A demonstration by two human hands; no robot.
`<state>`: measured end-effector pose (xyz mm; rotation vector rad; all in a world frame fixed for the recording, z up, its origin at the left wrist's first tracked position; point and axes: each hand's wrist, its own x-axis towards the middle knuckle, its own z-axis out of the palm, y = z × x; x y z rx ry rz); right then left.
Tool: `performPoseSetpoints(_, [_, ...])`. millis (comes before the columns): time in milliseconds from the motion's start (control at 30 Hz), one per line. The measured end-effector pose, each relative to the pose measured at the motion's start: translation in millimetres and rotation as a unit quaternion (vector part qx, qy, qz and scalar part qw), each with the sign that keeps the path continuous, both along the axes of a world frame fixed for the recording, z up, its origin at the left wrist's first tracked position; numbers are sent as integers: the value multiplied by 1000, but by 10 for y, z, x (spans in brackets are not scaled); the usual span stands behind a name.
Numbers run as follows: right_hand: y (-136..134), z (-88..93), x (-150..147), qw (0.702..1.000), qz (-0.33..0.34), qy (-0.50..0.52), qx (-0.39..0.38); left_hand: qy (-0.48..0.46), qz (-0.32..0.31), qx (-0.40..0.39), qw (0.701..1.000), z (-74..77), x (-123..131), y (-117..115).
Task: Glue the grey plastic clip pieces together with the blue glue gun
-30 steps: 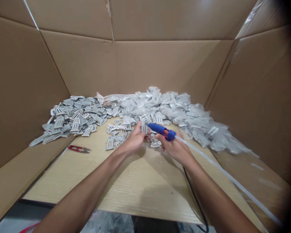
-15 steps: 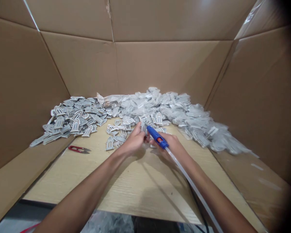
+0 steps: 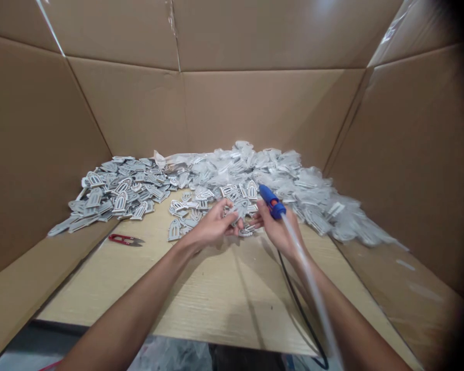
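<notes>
left hand point(image 3: 215, 224) pinched a grey piece point(image 3: 240, 207), right hand point(image 3: 280, 233) curled round a glue gun point(image 3: 268, 195) best kept off skin.

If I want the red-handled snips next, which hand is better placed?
Probably the left hand. The red-handled snips lie on its side, though it would first have to release its grey piece. The right hand is farther off and holds the blue glue gun.
</notes>
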<state>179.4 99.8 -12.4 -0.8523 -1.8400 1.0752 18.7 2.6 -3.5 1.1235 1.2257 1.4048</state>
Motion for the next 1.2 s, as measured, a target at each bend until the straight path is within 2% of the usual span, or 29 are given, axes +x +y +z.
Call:
performPoseSetpoints(67, [51, 2, -36, 988, 62, 74, -121, 32, -55, -13, 998, 33, 20, -36])
performPoseSetpoints(133, [82, 20, -58, 968, 104, 147, -177, 54, -95, -22, 994, 29, 29, -56])
performPoseSetpoints(233, [85, 80, -46, 956, 110, 206, -175, 55, -102, -38, 993, -30, 23, -38])
performPoseSetpoints(300, [79, 111, -16, 961, 89, 207, -160, 40, -72, -42, 996, -67, 12, -5])
performPoseSetpoints(433, [75, 87, 23, 982, 67, 103, -145, -2, -15, -19, 1000, -54, 11, 36])
performPoseSetpoints(567, [65, 43, 4, 990, 67, 47, -113, 0, -56, -23, 998, -2, 57, 1])
performPoseSetpoints(700, [53, 96, -4, 975, 106, 139, -134, 2, -82, -45, 996, -5, 91, -45])
performPoseSetpoints(800, [49, 158, 16, 954, 121, 219, -168, -4, -80, -51, 996, -31, 87, -40])
performPoseSetpoints(867, [45, 186, 32, 947, 124, 230, -187, -3, -71, -51, 996, -59, 71, -11])
performPoseSetpoints(967, [38, 198, 52, 951, 132, 207, -188, 10, -22, -40, 999, -105, 22, 58])
performPoseSetpoints(1067, [56, 167, 78, 973, 139, 137, -123, 50, 91, -20, 994, -129, -54, 109])
performPoseSetpoints(1133, [83, 118, 102, 984, 153, 64, -71, 98, 174, -7, 980, -127, -109, 119])
performPoseSetpoints(1200, [107, 58, 123, 986, 165, -5, -34, 146, 228, 10, 963, -122, -153, 117])
